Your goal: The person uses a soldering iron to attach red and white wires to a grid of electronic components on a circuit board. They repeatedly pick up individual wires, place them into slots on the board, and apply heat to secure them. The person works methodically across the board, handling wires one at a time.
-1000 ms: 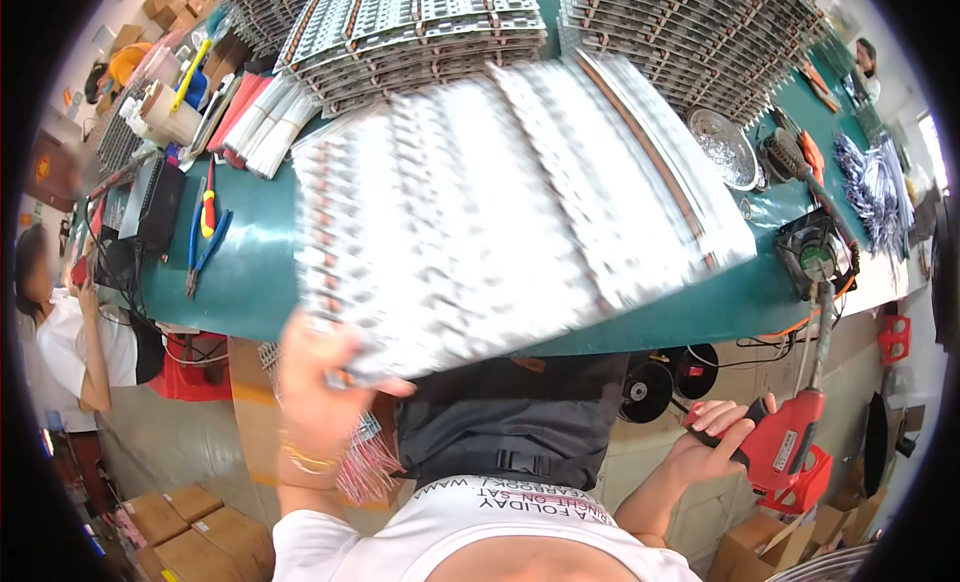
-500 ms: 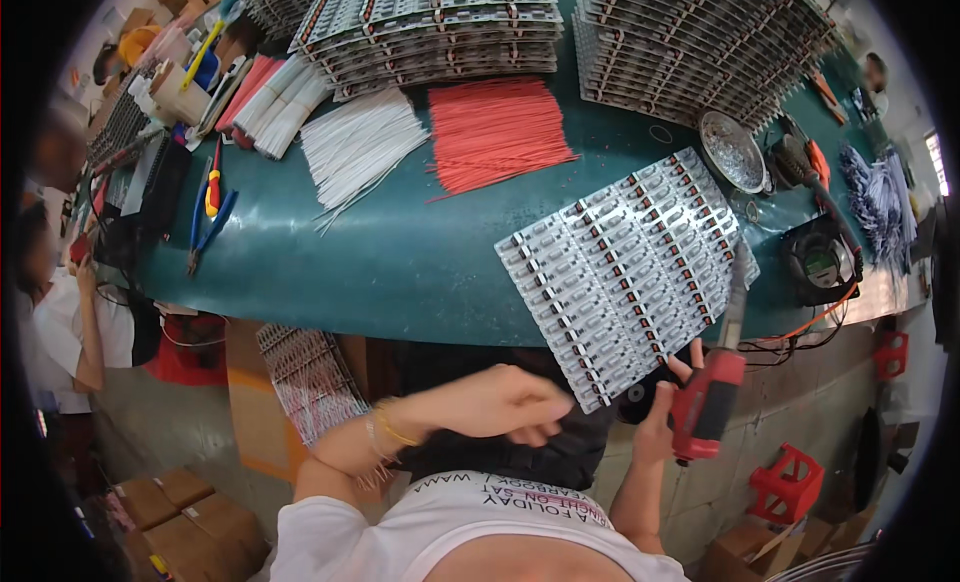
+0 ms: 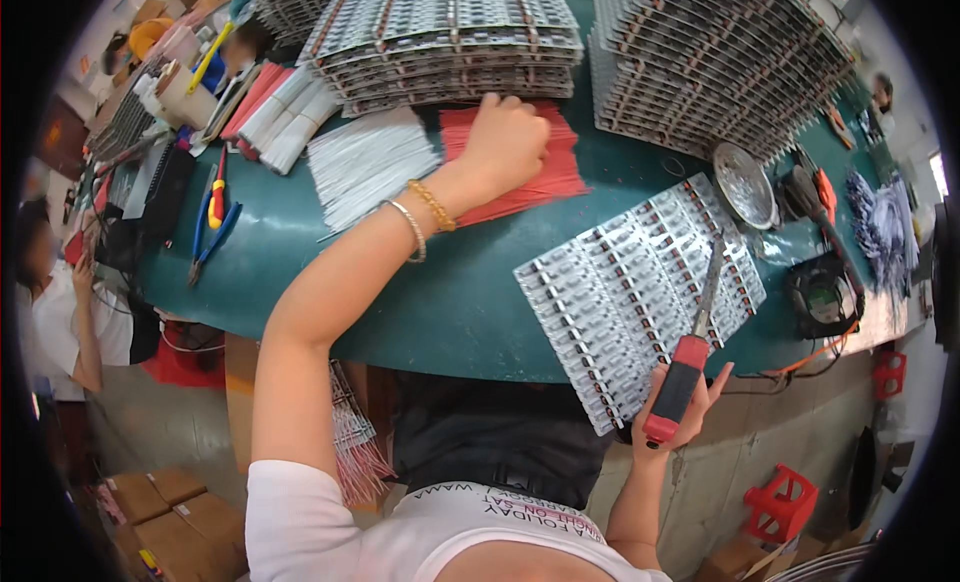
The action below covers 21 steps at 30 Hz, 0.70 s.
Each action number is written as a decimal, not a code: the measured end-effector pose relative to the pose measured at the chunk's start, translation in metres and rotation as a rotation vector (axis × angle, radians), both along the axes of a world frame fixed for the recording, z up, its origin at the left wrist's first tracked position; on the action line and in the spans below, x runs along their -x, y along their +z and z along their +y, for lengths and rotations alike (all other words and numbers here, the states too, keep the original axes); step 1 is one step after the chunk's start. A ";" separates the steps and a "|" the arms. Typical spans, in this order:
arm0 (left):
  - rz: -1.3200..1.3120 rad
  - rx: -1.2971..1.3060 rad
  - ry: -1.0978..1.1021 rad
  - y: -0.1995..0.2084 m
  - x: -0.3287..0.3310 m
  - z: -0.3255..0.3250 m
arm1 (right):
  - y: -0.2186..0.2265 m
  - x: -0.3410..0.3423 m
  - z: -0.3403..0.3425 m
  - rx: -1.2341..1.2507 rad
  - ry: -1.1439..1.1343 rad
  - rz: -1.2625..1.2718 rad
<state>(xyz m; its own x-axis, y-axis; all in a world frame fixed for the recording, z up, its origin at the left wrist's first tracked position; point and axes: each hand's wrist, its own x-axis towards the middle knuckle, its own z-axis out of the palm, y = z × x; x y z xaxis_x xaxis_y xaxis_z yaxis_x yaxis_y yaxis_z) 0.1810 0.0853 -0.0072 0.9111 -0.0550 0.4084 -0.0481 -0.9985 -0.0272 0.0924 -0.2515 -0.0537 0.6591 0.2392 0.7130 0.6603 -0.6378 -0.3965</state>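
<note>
My left hand (image 3: 508,147) reaches over the pile of red wires (image 3: 545,182), its fingers curled downward onto the pile's far part. The fingertips are hidden, so whether a wire is between them does not show. In my right hand (image 3: 690,422) is a red-and-black soldering gun (image 3: 680,387), its long metal barrel pointing away from me. That barrel passes above a sheet of small circuit boards (image 3: 600,312), which lies tilted on the table with its near corner over the front edge. Left of the red pile spreads a bundle of white wires (image 3: 360,167).
Tall stacks of board sheets (image 3: 450,52) stand at the back. A round metal dish (image 3: 743,187) and a black fan-like device (image 3: 822,294) sit to the right. Pliers (image 3: 210,227) lie on the left of the green table (image 3: 270,272). Another person (image 3: 75,312) works at far left.
My left hand has moved from near my lap up and away onto the red wires. My right hand has turned the soldering gun, so its barrel now lies across the board sheet.
</note>
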 end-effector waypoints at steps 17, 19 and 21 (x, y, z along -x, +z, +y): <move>-0.406 0.028 -0.277 0.057 0.060 -0.008 | 0.034 0.015 -0.012 -0.236 0.087 0.366; -0.376 0.214 -0.251 0.052 0.086 -0.018 | 0.040 0.015 -0.027 -0.077 0.077 0.249; -0.256 0.378 -0.158 0.040 0.116 -0.028 | 0.047 0.024 -0.031 -0.237 0.138 0.337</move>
<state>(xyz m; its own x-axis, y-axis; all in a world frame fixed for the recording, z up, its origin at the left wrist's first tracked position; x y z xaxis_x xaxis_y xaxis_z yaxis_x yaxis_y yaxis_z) 0.0646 0.0572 0.0331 0.7713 0.0107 0.6364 -0.2395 -0.9215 0.3057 0.0685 -0.2824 -0.0072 0.8376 0.1966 0.5096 0.5418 -0.4178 -0.7293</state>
